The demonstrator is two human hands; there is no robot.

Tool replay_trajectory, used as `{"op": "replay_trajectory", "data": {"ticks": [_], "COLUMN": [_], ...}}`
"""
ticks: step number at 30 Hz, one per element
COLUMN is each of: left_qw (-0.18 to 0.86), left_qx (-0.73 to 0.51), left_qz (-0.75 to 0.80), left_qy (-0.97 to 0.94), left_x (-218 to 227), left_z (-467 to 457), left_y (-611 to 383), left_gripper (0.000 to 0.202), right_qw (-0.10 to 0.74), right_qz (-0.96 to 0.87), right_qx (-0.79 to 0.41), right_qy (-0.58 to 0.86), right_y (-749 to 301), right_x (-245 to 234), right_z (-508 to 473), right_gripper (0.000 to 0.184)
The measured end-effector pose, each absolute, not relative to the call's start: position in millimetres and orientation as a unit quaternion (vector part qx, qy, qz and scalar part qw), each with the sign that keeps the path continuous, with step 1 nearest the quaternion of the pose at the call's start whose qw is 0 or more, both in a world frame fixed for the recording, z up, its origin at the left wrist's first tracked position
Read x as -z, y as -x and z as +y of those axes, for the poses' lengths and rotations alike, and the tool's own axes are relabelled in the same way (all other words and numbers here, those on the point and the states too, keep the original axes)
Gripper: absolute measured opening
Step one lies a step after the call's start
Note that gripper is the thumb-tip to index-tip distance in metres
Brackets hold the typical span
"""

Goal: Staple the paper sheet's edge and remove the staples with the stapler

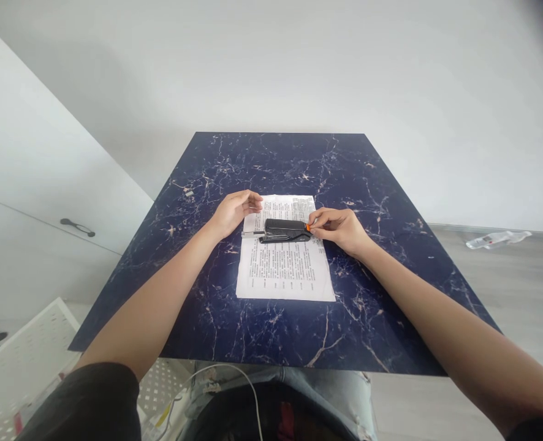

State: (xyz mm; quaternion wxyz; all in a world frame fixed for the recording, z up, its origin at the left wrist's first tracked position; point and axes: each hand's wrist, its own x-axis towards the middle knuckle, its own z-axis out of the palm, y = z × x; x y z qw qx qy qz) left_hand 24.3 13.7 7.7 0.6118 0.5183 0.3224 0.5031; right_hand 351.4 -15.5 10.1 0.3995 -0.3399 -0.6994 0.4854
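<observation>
A black stapler (286,230) lies crosswise on printed paper sheets (283,269). From its left end a silvery metal tray (252,234) sticks out over the paper's left edge. My right hand (340,228) pinches the orange piece (307,228) at the stapler's right end between thumb and fingers. Beside the upper left edge of the paper, my left hand (240,210) is held with its fingers loosely stretched and apart from the stapler. Nothing shows in its grasp. Whether its fingertips touch the paper I cannot tell.
The dark blue marbled table (271,337) stands against a white wall. A small pale piece (189,193) lies on its left part. A white perforated rack (27,343) stands at lower left, and a white cable (235,366) hangs by the front edge. Clear plastic (497,239) lies on the floor at right.
</observation>
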Motion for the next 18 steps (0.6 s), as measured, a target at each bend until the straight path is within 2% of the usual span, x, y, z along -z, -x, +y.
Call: {"op": "replay_trajectory", "data": {"ticks": [3,7,8,13,18], "left_qw": [0.614,0.614,0.612,0.609,0.636], "left_qx": [-0.499,-0.493,-0.492,-0.496,-0.511], "left_qz": [0.323,0.316,0.316,0.311,0.299], "left_qy": [-0.519,-0.529,-0.533,-0.536,-0.496], "left_x": [-9,-9,-9,-9,-11], "left_z": [13,12,12,12,13], "left_y": [-25,-25,-26,-26,-23], "left_gripper": [0.030,0.030,0.029,0.026,0.025], "right_qw": [0.389,0.346,0.337,0.360,0.432], "right_qz": [-0.730,-0.805,-0.817,-0.806,-0.806], "right_qx": [-0.445,-0.302,-0.275,-0.255,-0.197], "right_qy": [0.344,0.375,0.380,0.394,0.354], "right_y": [-353,-349,-347,-333,-335], "right_x": [-13,-15,-15,-17,-29], "right_z": [-16,-20,-21,-30,-44], "right_gripper": [0.015,0.052,0.056,0.032,0.026]}}
